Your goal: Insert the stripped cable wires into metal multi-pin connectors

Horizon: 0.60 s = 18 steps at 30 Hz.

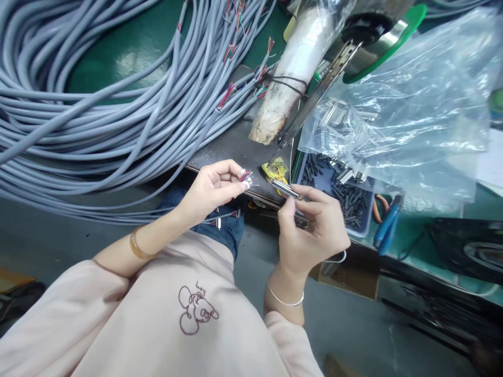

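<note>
Thumb and fingers of my left hand [214, 187] are pinched round the stripped end of a cable, whose thin coloured wires [246, 176] stick out past the fingertips. My right hand [312, 222] is closed on a metal multi-pin connector [285, 188], held between thumb and fingers just right of the wires. A small gap separates the wires from the connector. Behind the connector, a yellow piece [276, 170] lies at the bench edge. The tip of a soldering iron [288, 133] points down over that yellow piece.
Coiled grey cables [118, 131] cover the bench's left side. A wrapped white roll [283, 89] and a green-rimmed solder reel [393, 47] stand behind. On the right are a plastic bag [412, 104], a blue tray [367, 228] of black tubing pieces, and blue-handled pliers [387, 230].
</note>
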Each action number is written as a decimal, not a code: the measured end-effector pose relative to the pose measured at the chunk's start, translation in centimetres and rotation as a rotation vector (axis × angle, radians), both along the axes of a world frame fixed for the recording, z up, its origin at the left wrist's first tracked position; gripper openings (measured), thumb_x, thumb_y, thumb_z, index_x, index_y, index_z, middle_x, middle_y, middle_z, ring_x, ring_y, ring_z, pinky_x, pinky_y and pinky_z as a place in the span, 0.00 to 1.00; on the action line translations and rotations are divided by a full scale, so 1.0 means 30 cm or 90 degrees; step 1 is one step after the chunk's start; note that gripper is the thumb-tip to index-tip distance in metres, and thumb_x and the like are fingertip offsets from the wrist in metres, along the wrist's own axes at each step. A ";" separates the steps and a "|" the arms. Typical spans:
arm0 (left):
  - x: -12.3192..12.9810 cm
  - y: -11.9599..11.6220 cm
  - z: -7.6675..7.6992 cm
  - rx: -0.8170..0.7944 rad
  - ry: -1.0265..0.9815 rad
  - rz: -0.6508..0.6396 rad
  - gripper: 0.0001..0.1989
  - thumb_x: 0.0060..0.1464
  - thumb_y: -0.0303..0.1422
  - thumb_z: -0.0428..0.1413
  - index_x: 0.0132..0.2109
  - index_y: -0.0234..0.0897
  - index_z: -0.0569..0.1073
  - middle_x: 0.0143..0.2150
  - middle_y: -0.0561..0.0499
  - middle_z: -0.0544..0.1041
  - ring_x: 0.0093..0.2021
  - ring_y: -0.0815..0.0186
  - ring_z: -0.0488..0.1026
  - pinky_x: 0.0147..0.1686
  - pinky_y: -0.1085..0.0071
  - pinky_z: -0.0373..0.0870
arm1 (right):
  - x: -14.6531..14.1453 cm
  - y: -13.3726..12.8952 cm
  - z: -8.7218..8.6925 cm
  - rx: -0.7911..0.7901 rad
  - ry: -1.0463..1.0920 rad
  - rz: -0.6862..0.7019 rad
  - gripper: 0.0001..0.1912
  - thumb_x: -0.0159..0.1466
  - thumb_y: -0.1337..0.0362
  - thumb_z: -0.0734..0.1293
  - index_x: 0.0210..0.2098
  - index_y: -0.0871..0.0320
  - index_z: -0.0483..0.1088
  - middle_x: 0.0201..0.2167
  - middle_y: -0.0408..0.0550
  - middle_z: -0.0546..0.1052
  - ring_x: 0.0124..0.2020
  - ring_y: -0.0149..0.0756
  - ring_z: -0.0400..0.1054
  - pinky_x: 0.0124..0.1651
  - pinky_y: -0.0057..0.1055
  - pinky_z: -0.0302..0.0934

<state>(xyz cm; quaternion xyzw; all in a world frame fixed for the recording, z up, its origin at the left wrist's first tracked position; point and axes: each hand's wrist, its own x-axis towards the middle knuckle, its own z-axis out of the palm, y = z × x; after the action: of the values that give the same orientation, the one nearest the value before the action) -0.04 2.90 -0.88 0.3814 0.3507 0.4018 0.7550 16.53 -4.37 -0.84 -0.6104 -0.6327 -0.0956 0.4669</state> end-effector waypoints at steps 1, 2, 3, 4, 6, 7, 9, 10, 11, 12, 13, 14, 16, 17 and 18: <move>0.001 0.001 -0.002 0.009 -0.003 0.003 0.11 0.43 0.30 0.66 0.30 0.36 0.70 0.22 0.59 0.67 0.19 0.79 0.54 0.18 0.78 0.49 | 0.001 0.001 0.002 -0.009 -0.045 0.021 0.07 0.65 0.72 0.70 0.34 0.53 0.72 0.38 0.44 0.83 0.39 0.35 0.81 0.39 0.31 0.76; 0.001 0.001 -0.003 0.016 -0.008 0.006 0.11 0.43 0.30 0.66 0.30 0.36 0.69 0.22 0.59 0.67 0.19 0.79 0.54 0.19 0.78 0.50 | 0.002 0.002 0.002 -0.020 -0.088 0.043 0.07 0.65 0.72 0.70 0.36 0.53 0.72 0.39 0.44 0.84 0.39 0.35 0.82 0.40 0.29 0.76; 0.001 0.003 -0.003 0.022 -0.013 0.010 0.11 0.44 0.30 0.65 0.30 0.36 0.69 0.23 0.59 0.67 0.19 0.79 0.54 0.19 0.78 0.51 | 0.003 0.003 0.000 -0.032 -0.125 0.067 0.07 0.65 0.72 0.71 0.37 0.53 0.73 0.40 0.45 0.85 0.40 0.34 0.82 0.41 0.28 0.77; 0.001 0.004 -0.003 0.027 -0.019 0.015 0.11 0.44 0.29 0.65 0.29 0.36 0.69 0.23 0.60 0.67 0.20 0.79 0.55 0.20 0.78 0.53 | 0.005 0.004 -0.005 -0.043 -0.154 0.089 0.07 0.66 0.72 0.71 0.39 0.53 0.74 0.42 0.46 0.85 0.41 0.34 0.82 0.42 0.27 0.77; 0.001 0.006 0.000 0.040 -0.032 0.021 0.10 0.44 0.27 0.64 0.29 0.36 0.68 0.23 0.60 0.68 0.20 0.79 0.56 0.21 0.79 0.56 | 0.010 0.004 -0.018 -0.056 -0.197 0.120 0.09 0.67 0.72 0.70 0.43 0.52 0.75 0.46 0.47 0.85 0.43 0.34 0.82 0.44 0.26 0.77; 0.001 0.006 0.002 0.050 -0.037 0.023 0.10 0.44 0.26 0.64 0.28 0.36 0.68 0.23 0.59 0.68 0.21 0.79 0.57 0.22 0.79 0.58 | 0.012 0.002 -0.024 -0.061 -0.211 0.131 0.10 0.67 0.73 0.69 0.45 0.51 0.76 0.48 0.47 0.84 0.44 0.34 0.82 0.45 0.26 0.78; 0.004 0.006 0.007 0.065 -0.040 0.019 0.09 0.44 0.24 0.64 0.28 0.36 0.70 0.23 0.59 0.69 0.21 0.79 0.59 0.23 0.79 0.60 | 0.015 -0.002 -0.030 -0.069 -0.221 0.153 0.13 0.68 0.73 0.68 0.47 0.49 0.76 0.50 0.46 0.84 0.46 0.34 0.82 0.46 0.28 0.78; 0.006 0.005 0.009 0.068 -0.039 0.016 0.09 0.44 0.24 0.64 0.28 0.35 0.70 0.23 0.59 0.69 0.21 0.78 0.59 0.24 0.79 0.61 | 0.015 -0.004 -0.030 -0.069 -0.210 0.161 0.14 0.68 0.73 0.68 0.47 0.49 0.76 0.51 0.46 0.83 0.47 0.35 0.82 0.47 0.29 0.79; 0.009 0.004 0.010 0.070 -0.038 0.014 0.08 0.45 0.24 0.64 0.28 0.35 0.71 0.23 0.59 0.68 0.21 0.78 0.59 0.23 0.79 0.61 | 0.013 -0.006 -0.027 -0.063 -0.187 0.162 0.13 0.68 0.73 0.69 0.47 0.49 0.76 0.50 0.46 0.83 0.47 0.35 0.82 0.47 0.30 0.79; 0.011 0.002 0.011 0.071 -0.038 0.009 0.08 0.45 0.24 0.64 0.28 0.35 0.71 0.23 0.59 0.68 0.21 0.78 0.59 0.23 0.79 0.61 | 0.010 -0.008 -0.023 -0.051 -0.153 0.155 0.12 0.67 0.72 0.70 0.46 0.49 0.77 0.49 0.46 0.84 0.46 0.35 0.82 0.47 0.31 0.79; 0.014 0.000 0.011 0.071 -0.038 0.002 0.08 0.45 0.24 0.64 0.28 0.35 0.71 0.23 0.59 0.68 0.20 0.79 0.58 0.23 0.79 0.61 | 0.006 -0.008 -0.019 -0.036 -0.112 0.141 0.10 0.67 0.72 0.70 0.44 0.50 0.77 0.48 0.46 0.84 0.46 0.36 0.82 0.47 0.33 0.79; 0.016 -0.003 0.010 0.069 -0.036 -0.008 0.08 0.46 0.24 0.64 0.28 0.35 0.70 0.22 0.59 0.67 0.20 0.79 0.58 0.22 0.79 0.60 | 0.002 -0.008 -0.014 -0.025 -0.065 0.122 0.09 0.66 0.71 0.71 0.43 0.51 0.77 0.46 0.46 0.84 0.45 0.36 0.82 0.47 0.35 0.79; 0.018 -0.009 0.008 0.065 -0.023 -0.040 0.09 0.47 0.25 0.63 0.28 0.35 0.69 0.21 0.60 0.66 0.19 0.79 0.57 0.20 0.79 0.58 | -0.007 -0.007 -0.008 -0.012 0.037 0.082 0.06 0.66 0.70 0.71 0.40 0.52 0.77 0.43 0.46 0.84 0.44 0.38 0.82 0.46 0.38 0.79; 0.019 -0.013 0.007 0.066 -0.013 -0.058 0.09 0.48 0.25 0.63 0.28 0.35 0.69 0.21 0.60 0.65 0.18 0.79 0.57 0.20 0.79 0.58 | -0.011 -0.006 -0.007 -0.006 0.091 0.067 0.04 0.66 0.69 0.71 0.39 0.53 0.77 0.42 0.46 0.84 0.43 0.38 0.81 0.45 0.38 0.79; 0.020 -0.017 0.005 0.068 -0.003 -0.075 0.09 0.49 0.26 0.63 0.28 0.36 0.68 0.20 0.60 0.65 0.18 0.79 0.56 0.19 0.79 0.57 | -0.015 -0.005 -0.006 0.000 0.149 0.057 0.03 0.67 0.68 0.70 0.38 0.54 0.76 0.42 0.46 0.84 0.43 0.38 0.81 0.43 0.37 0.78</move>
<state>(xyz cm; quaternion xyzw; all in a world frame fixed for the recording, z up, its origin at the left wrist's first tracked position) 0.57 2.39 -0.72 0.4403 0.3039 0.3762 0.7565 16.08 -4.51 -1.02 -0.5883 -0.6005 -0.0029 0.5416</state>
